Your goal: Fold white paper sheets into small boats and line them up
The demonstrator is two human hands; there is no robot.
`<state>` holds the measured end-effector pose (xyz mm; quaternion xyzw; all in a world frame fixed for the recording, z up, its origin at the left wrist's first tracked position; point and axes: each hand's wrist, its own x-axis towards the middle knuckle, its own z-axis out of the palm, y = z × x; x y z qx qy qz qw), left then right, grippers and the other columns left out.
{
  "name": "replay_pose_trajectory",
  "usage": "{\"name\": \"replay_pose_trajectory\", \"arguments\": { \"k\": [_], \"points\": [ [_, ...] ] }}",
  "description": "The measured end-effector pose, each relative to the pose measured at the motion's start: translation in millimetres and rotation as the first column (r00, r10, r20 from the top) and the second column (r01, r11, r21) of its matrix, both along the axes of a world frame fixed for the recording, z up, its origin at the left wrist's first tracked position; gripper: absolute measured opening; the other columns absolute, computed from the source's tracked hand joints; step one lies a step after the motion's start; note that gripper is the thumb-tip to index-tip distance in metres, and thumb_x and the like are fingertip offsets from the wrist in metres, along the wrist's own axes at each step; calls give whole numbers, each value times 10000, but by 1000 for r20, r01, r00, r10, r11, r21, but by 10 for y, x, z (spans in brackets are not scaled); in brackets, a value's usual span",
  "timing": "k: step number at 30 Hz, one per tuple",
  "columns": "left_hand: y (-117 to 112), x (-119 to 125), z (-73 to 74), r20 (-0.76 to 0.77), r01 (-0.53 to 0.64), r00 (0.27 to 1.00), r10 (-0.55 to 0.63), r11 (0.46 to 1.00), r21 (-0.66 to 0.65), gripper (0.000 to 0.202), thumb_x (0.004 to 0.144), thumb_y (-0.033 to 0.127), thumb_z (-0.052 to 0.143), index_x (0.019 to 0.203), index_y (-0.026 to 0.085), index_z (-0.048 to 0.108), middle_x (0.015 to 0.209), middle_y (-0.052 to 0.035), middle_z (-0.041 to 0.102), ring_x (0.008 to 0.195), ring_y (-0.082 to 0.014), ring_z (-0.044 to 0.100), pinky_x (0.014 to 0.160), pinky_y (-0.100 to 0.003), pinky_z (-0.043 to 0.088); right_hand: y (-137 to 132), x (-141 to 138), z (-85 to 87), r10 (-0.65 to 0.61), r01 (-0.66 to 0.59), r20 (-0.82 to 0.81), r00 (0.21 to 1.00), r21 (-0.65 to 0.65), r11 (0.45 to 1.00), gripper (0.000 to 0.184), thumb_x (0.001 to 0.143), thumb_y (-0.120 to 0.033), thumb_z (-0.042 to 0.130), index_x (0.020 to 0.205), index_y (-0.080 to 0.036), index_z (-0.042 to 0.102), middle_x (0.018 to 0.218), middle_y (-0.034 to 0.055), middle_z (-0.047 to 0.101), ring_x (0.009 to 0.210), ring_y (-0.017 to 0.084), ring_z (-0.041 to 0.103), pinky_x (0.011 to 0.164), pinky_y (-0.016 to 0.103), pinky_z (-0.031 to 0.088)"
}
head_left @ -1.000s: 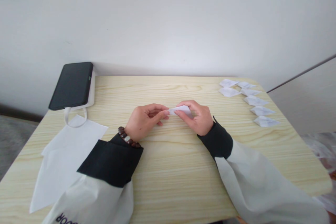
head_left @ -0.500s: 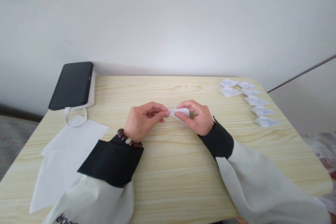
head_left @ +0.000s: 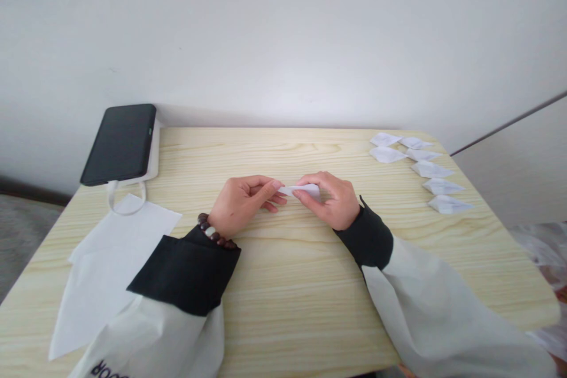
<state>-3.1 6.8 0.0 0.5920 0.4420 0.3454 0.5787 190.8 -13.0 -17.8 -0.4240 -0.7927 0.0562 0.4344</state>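
Observation:
Between my hands is a small piece of folded white paper (head_left: 290,189), narrow at its left end and wider at the right. My left hand (head_left: 245,201) pinches the narrow end between thumb and fingers. On the right side, my right hand (head_left: 330,196) grips the wider end, thumb in front and fingers behind. The fingers hide parts of the paper. Several folded white paper pieces (head_left: 443,186), pointed at the ends, lie at the right of the wooden table (head_left: 283,295).
White paper sheets (head_left: 101,271) lie at the left, partly under my left sleeve. Behind them a black device (head_left: 119,142) rests on a white box, with a white cable loop (head_left: 127,211) hanging down. A white wall (head_left: 283,41) borders the table's far edge.
My left thumb has shifted up along the paper's narrow end, and the left fingers have spread a little below it. The paper looks tilted, its face narrower. The right hand has barely moved.

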Motion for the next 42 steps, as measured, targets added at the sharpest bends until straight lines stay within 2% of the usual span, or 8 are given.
{"name": "replay_pose_trajectory", "arguments": {
  "k": [4, 9, 14, 19, 22, 29, 38, 42],
  "points": [
    [-17, -13, 4, -106, 40, 994, -29, 993, 108, 263, 785, 400, 619, 810, 146, 680, 712, -29, 719, 594, -130, 652, 578, -216, 538, 0, 2, -2, -9, 9, 6, 1000, 30, 1000, 88, 798, -219, 641, 883, -206, 624, 822, 14, 719, 739, 132, 665, 707, 240, 510],
    [-42, -10, -7, -302, 49, 952, 49, 950, 309, 287, 842, 412, 531, 803, 160, 664, 672, -3, 690, 490, -92, 592, 520, -195, 486, 7, 0, -2, -25, 24, 20, 999, 35, 999, 103, 802, -235, 640, 902, -214, 625, 843, 11, 724, 753, 135, 672, 715, 245, 518],
    [-39, -11, 0, -337, 89, 941, 26, 943, 321, 333, 879, 424, 470, 874, 152, 661, 698, -13, 700, 488, -88, 586, 525, -194, 473, -2, -8, 4, -16, 15, 8, 1000, 26, 1000, 117, 792, -211, 644, 907, -202, 625, 844, 19, 723, 750, 135, 673, 712, 241, 520],
    [-36, -7, 2, -345, 88, 939, 16, 954, 286, 321, 818, 438, 562, 903, 150, 676, 703, -30, 705, 526, -113, 588, 526, -218, 473, -15, -6, 9, -19, 19, -20, 1000, 1, 1000, 112, 799, -224, 627, 909, -208, 625, 857, 22, 722, 771, 142, 675, 728, 247, 524],
    [-48, 15, 11, -294, 58, 956, 14, 970, 236, 291, 801, 410, 583, 875, 142, 670, 728, -44, 712, 536, -116, 587, 510, -222, 470, -17, -8, 13, -15, 14, -41, 999, -17, 1000, 112, 798, -223, 626, 908, -201, 628, 853, 26, 721, 781, 145, 674, 735, 246, 521],
    [-55, 56, 39, 28, -6, 1000, 4, 999, 47, 285, 719, 373, 672, 856, 127, 628, 730, -61, 713, 654, -160, 655, 546, -238, 511, -25, -11, 25, -17, 7, -91, 996, -114, 993, 118, 806, -269, 617, 912, -220, 629, 873, 13, 719, 765, 142, 673, 729, 241, 525],
    [-42, 62, -24, 172, -98, 981, 95, 995, 6, 226, 746, 297, 673, 886, 121, 691, 736, -55, 720, 723, -163, 660, 574, -231, 510, -27, -10, -3, -17, -6, -145, 989, -152, 988, 144, 812, -292, 620, 931, -211, 621, 889, 16, 716, 764, 138, 675, 710, 226, 521],
    [-44, 66, -17, 164, -113, 980, 110, 994, 7, 226, 742, 290, 685, 881, 113, 700, 719, -55, 718, 684, -147, 648, 539, -211, 494, -30, -10, -4, -5, -17, -146, 989, -145, 989, 142, 816, -287, 619, 933, -206, 616, 876, 13, 716, 760, 132, 675, 706, 219, 519]
  ]
}}
